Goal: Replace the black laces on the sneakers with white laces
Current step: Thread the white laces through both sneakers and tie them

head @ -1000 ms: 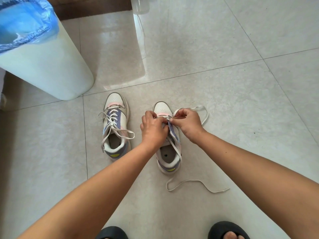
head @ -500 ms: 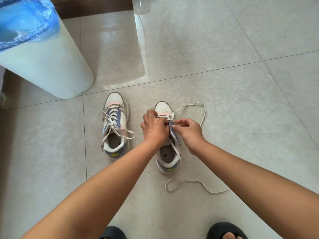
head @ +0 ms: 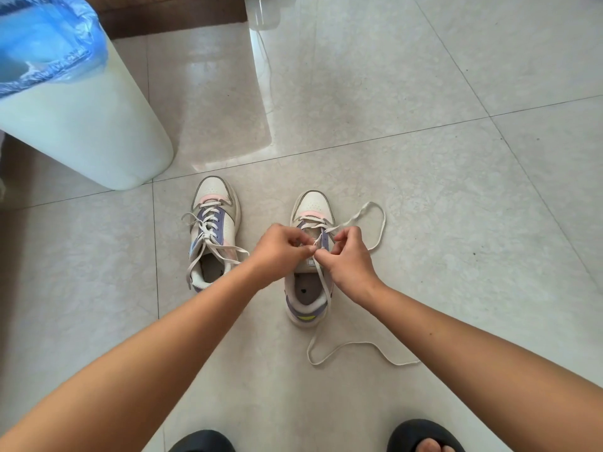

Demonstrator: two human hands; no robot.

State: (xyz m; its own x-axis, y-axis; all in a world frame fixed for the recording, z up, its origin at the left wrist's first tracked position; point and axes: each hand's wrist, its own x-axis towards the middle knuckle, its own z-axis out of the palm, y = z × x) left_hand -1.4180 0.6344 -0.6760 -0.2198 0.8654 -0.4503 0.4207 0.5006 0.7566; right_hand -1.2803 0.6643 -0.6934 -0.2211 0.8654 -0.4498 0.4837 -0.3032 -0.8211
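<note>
Two white leather sneakers with lilac and pink panels are standing side by side on the pale glossy tiled floor [head: 424, 158], toes pointing away from the person. Taking the right-hand sneaker [head: 308, 298] as the landmark, the left-hand sneaker [head: 213, 243] is sitting near it on its left, already threaded with a white flat lace [head: 208, 225] whose ends are trailing over its sides. Both hands are working over the landmark sneaker's tongue: the left hand [head: 277, 251] is curling its fingers and pinching the cream-white flat lace [head: 346, 349], and the right hand [head: 350, 261] is pinching the same lace just beside it, fingertips almost touching. One end of this lace is looping out past the toe to the right, the other is lying on the tiles behind the heel. Beyond the left-hand sneaker, a white cylindrical bin with a blue plastic liner [head: 85, 125] is standing. Nearest the person, two black slippers [head: 424, 433] are showing.
</note>
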